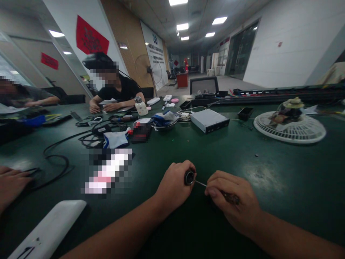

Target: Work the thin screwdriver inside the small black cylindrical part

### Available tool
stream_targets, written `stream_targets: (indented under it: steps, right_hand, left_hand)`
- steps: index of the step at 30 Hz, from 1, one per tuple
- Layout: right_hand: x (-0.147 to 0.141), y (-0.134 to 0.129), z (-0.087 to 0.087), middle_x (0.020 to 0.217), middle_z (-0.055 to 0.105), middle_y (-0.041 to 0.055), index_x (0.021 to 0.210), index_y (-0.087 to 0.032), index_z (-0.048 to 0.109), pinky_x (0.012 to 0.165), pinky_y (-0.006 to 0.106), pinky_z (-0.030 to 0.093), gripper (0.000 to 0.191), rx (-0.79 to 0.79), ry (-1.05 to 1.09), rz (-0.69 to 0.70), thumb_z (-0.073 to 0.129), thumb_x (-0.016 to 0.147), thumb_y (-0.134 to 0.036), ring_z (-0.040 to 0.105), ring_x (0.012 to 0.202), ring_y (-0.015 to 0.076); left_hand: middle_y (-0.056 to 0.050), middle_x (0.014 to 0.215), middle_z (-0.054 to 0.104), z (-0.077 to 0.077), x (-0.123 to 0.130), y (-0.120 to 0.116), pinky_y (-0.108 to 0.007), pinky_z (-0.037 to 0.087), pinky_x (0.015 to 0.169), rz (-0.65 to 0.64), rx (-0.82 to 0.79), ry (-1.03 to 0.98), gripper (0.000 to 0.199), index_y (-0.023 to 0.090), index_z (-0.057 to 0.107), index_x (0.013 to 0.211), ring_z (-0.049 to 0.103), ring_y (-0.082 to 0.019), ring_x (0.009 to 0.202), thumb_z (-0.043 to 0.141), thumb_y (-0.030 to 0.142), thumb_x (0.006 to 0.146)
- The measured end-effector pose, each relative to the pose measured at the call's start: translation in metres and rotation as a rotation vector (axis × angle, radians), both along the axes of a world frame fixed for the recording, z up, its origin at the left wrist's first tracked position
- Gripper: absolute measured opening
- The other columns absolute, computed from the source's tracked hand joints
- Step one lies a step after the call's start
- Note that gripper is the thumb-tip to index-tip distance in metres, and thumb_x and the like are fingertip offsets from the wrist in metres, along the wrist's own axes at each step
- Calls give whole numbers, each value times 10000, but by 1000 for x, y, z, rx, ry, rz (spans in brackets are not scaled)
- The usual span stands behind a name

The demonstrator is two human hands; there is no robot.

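The left hand [174, 183] grips a small round black fitting [189, 177] with a shiny rim, while the right hand [229, 201] closes around a small screwdriver [201, 183] whose thin metal shaft touches it, both just above the green workbench [269, 205]

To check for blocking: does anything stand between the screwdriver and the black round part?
Nothing visible does: the screwdriver in the right hand reaches the black round part in the left hand.
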State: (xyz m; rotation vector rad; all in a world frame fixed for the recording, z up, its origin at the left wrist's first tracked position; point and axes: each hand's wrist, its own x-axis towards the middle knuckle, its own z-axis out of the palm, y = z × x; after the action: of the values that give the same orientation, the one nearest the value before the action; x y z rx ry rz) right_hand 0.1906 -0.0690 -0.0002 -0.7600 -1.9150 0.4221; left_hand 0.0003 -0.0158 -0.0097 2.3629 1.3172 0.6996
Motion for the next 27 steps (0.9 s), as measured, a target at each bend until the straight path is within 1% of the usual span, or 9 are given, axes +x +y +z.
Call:
stream_targets:
  steps: [3,6,8,13,17,21,24,27]
  right_hand:
    - [1,1,-1,758,655,53,846,-155,678,582,266,457,198,-3,33,-15,546,990,-192,598,653,138]
    - [1,2,0,805,667,56,883,-159,688,607,260,474,168,-34,31,61,562,986,-201,615,688,137]
    - [1,3,0,781,661,47,862,-162,681,601,256,468,190,-54,25,95,552,992,-215,611,677,134]
    - [0,3,0,701,626,32,783,-165,644,561,262,433,262,-8,15,4,518,1006,-222,569,614,130]
    - [-1,1,0,738,641,42,805,-170,661,575,265,456,225,13,-8,0,538,991,-202,593,643,140]
    - [-1,1,0,731,639,40,823,-173,672,564,272,450,210,14,22,-45,544,988,-192,587,629,144]
    - [1,2,0,760,654,44,843,-175,680,568,265,459,200,-3,63,-29,548,990,-205,606,650,143]
    - [2,3,0,745,654,32,831,-181,674,579,261,464,225,-29,77,3,534,999,-232,612,649,137]
  left_hand:
    - [-1,877,692,1,0,0,-345,420,730,-9,-15,-5,78,226,613,925,603,-205,825,599,169,874]
    - [-3,891,696,0,-1,0,-342,420,717,-9,-10,7,97,228,613,936,605,-210,828,609,164,862]
    - [-5,900,698,0,-1,0,-342,422,714,-11,-6,13,104,227,610,933,608,-214,837,610,158,856]
    - [-1,897,704,0,-1,0,-345,433,719,-16,-17,15,131,231,608,923,618,-217,846,599,130,841]
    - [0,897,711,2,0,1,-347,445,735,-24,-28,9,157,225,612,912,628,-212,846,597,101,815]
    - [-5,909,711,2,-1,0,-349,446,729,-11,-46,-8,125,224,618,932,629,-214,853,593,138,843]
    - [-6,925,710,2,-1,0,-348,440,730,-9,-46,-10,139,224,620,938,623,-213,858,588,132,839]
    - [-5,905,703,2,0,0,-343,435,729,-7,-33,-2,149,220,617,918,613,-207,835,598,111,817]
